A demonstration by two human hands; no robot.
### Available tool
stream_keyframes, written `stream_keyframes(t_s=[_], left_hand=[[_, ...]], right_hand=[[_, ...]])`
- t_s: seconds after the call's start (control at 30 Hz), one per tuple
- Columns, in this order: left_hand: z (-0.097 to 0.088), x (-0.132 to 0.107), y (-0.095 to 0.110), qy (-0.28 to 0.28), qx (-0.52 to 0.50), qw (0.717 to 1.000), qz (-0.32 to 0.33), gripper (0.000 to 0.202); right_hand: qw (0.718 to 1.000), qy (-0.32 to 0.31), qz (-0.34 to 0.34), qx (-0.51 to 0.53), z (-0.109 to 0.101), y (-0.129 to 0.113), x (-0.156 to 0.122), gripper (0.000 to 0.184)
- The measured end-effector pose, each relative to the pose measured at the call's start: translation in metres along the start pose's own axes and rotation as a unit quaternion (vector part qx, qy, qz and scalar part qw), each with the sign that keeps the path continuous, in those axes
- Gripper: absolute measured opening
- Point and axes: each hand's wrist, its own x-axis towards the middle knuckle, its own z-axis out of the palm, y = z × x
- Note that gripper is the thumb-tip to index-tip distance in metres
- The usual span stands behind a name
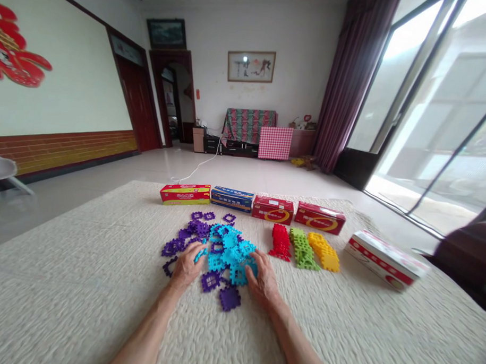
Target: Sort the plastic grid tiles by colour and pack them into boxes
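A heap of blue square plastic tiles (229,244) and purple tiles (185,233) lies on a cream textured cover (84,282). My left hand (186,267) rests at the heap's left side, fingers curled on a blue tile (201,253). My right hand (263,278) sits at the heap's right, fingers closed on a blue tile (240,272). One purple tile (229,298) lies between my wrists. Right of the heap stand neat rows of red tiles (281,240), green tiles (303,249) and yellow tiles (324,251).
A row of long boxes lies behind the tiles: a yellow-red box (185,194), a blue box (232,198), two red boxes (273,209) (320,217). A white-red box (386,258) lies at the right. Beyond are tiled floor, a white cable (195,170), doors and large windows.
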Motion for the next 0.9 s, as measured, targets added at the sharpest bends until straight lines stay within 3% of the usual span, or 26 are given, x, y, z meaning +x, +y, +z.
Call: stream_keyframes(t_s=[0.37,0.57,0.77,0.9], left_hand=[[-0.003,0.001,0.003,0.002,-0.005,1.000,-0.004,0.027],[0.003,0.015,0.027,0.004,-0.020,1.000,-0.002,0.028],[0.027,0.048,0.061,-0.102,-0.072,0.991,0.047,0.033],[0.048,0.070,0.074,-0.140,-0.071,0.985,0.076,0.036]], right_hand=[[0.998,-0.040,-0.033,-0.026,-0.006,-0.007,0.000,0.028],[0.998,-0.054,-0.028,-0.031,-0.007,-0.008,-0.003,0.030],[0.998,-0.055,-0.014,-0.011,-0.007,-0.008,-0.002,0.028],[0.998,-0.047,0.021,0.025,-0.010,-0.011,0.002,0.025]])
